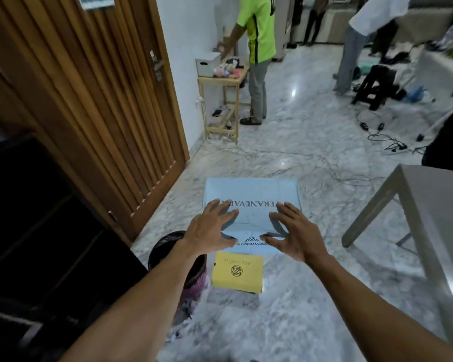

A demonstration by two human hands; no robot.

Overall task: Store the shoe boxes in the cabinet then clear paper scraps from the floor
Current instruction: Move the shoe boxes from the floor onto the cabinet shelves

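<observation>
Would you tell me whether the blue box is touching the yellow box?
Cannot tell: in the head view the blue box overlaps the yellow box, hiding any contact or gap.

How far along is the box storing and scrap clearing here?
Nothing looks stored yet. In hand: the left hand and right hand spread open over the blue shoe box. Left: that box, the yellow box, and paper scraps on the floor.

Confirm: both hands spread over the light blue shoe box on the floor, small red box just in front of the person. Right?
One error: the small box is yellow, not red, as the head view shows. Both hands, left and right, do spread open over the light blue shoe box on the floor.
</observation>
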